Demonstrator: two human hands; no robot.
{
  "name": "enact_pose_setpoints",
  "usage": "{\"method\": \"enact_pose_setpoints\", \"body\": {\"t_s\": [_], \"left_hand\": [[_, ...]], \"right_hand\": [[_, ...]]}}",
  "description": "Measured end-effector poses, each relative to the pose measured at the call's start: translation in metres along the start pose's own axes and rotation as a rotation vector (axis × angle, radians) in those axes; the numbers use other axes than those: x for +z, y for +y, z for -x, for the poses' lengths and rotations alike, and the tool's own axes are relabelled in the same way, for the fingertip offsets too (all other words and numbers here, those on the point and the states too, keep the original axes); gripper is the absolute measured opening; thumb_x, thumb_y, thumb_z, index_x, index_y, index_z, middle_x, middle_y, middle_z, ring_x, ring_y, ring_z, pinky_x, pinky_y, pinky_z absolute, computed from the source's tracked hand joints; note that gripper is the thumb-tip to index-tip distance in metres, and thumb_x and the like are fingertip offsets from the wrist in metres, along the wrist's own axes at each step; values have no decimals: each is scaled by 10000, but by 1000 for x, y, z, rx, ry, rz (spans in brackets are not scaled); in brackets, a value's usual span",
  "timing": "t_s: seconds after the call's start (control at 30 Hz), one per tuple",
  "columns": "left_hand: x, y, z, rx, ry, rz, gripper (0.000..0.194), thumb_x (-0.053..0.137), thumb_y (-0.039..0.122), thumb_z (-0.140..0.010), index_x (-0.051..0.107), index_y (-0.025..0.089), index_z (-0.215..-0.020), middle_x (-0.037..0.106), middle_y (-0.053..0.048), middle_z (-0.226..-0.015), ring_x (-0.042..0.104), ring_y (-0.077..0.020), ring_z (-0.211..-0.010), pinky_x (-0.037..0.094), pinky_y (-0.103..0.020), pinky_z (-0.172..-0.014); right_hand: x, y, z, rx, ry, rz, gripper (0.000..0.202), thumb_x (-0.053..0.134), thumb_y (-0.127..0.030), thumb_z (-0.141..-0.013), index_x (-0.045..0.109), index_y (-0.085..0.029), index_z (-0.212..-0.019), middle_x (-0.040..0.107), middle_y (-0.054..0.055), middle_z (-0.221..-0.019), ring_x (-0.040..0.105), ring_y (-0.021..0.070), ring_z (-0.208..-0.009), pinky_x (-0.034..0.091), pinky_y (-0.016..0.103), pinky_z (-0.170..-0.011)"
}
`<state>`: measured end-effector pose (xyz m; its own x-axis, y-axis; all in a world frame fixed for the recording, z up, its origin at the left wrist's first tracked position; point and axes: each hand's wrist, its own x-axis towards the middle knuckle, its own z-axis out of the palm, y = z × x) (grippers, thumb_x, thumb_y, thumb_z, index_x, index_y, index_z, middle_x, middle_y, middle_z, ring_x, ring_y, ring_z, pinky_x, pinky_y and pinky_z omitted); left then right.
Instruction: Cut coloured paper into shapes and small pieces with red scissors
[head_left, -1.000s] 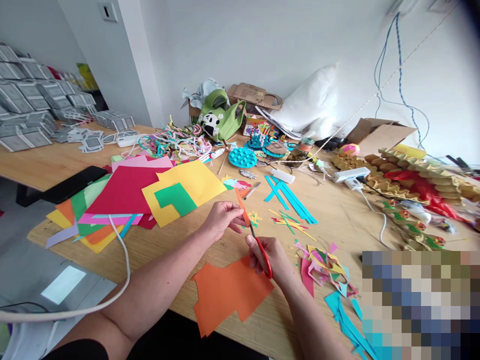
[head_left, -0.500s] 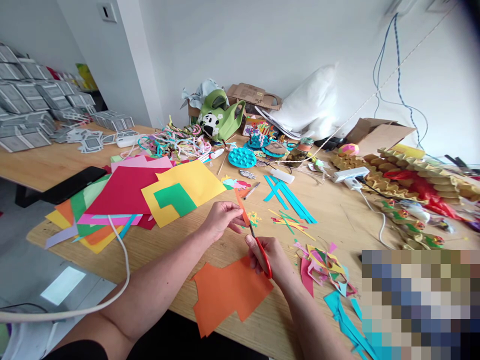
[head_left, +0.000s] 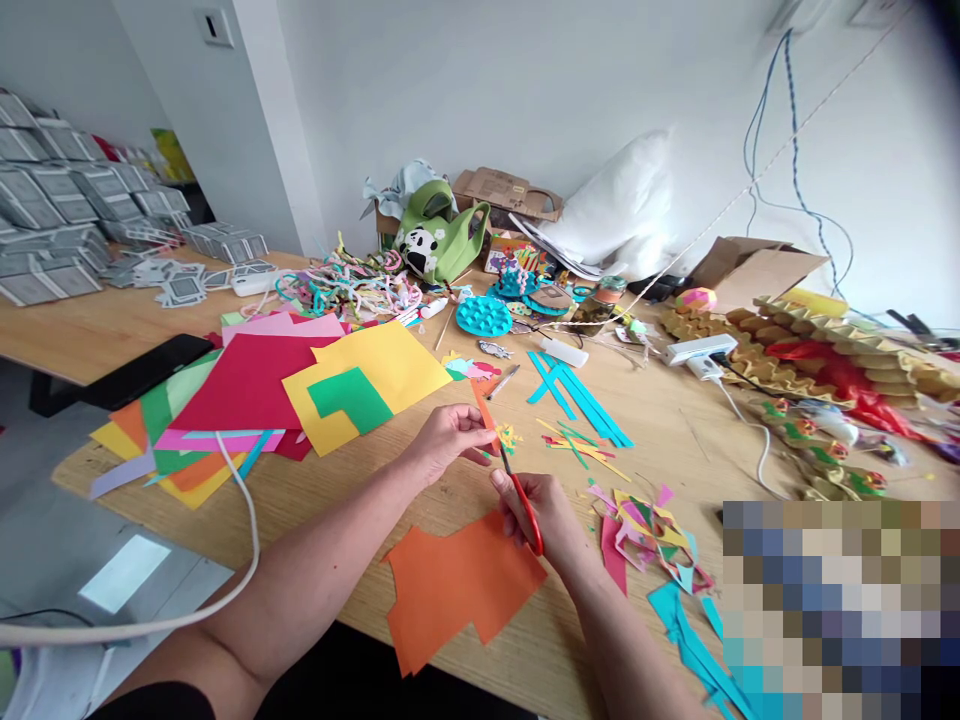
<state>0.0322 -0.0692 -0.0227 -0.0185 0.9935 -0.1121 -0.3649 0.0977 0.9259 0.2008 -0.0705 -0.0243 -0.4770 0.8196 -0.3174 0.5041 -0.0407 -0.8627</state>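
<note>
Between its thumb and fingers, my left hand (head_left: 454,437) pinches a narrow orange paper strip (head_left: 481,402), which points up and away. My right hand (head_left: 536,508) grips red-handled scissors (head_left: 529,510), their blades meeting the lower end of the strip beside my left fingertips. Orange paper (head_left: 454,585) with cut edges lies on the wooden table below both hands. Small yellow clippings (head_left: 509,436) are just beyond the blades. Thin coloured strips (head_left: 581,445) lie to the right of them.
Coloured sheets (head_left: 247,385) are piled at left, with a white cable (head_left: 251,520) over them. Blue strips (head_left: 581,400), paper scraps (head_left: 645,530) and a power strip (head_left: 701,349) lie at right. A green bag (head_left: 442,240) and white sack (head_left: 626,205) stand at the back.
My left fingertips have shifted slightly right along the orange strip, closer to the scissors. My right hand and the scissors have barely moved.
</note>
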Motion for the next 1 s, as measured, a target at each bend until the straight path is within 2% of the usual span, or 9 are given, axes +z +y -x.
{"method": "enact_pose_setpoints", "body": {"t_s": [0.27, 0.53, 1.0], "left_hand": [[0, -2, 0, -10, -9, -19, 299, 766, 196, -588, 627, 93, -832, 687, -68, -706, 674, -173, -633, 552, -274, -565], [-1, -4, -2, -2, -25, -13, 305, 784, 204, -586, 630, 90, -824, 676, -55, -658, 660, -158, -597, 549, -284, -585], [-2, -5, -2, -11, -31, 3, 302, 780, 197, -584, 632, 91, -825, 692, -68, -691, 672, -168, -608, 550, -294, -606]], "right_hand": [[1, -2, 0, 12, -14, -4, 499, 554, -606, -781, 471, -176, -541, 545, -4, -413, 459, 86, -318, 296, 180, -345], [-1, -2, -1, -11, -51, -43, 521, 526, -620, -794, 501, -162, -548, 553, 4, -427, 473, 85, -332, 325, 179, -364], [0, -3, 1, 15, -40, -35, 513, 547, -612, -784, 476, -172, -530, 531, -10, -396, 443, 78, -304, 293, 176, -340]]}}
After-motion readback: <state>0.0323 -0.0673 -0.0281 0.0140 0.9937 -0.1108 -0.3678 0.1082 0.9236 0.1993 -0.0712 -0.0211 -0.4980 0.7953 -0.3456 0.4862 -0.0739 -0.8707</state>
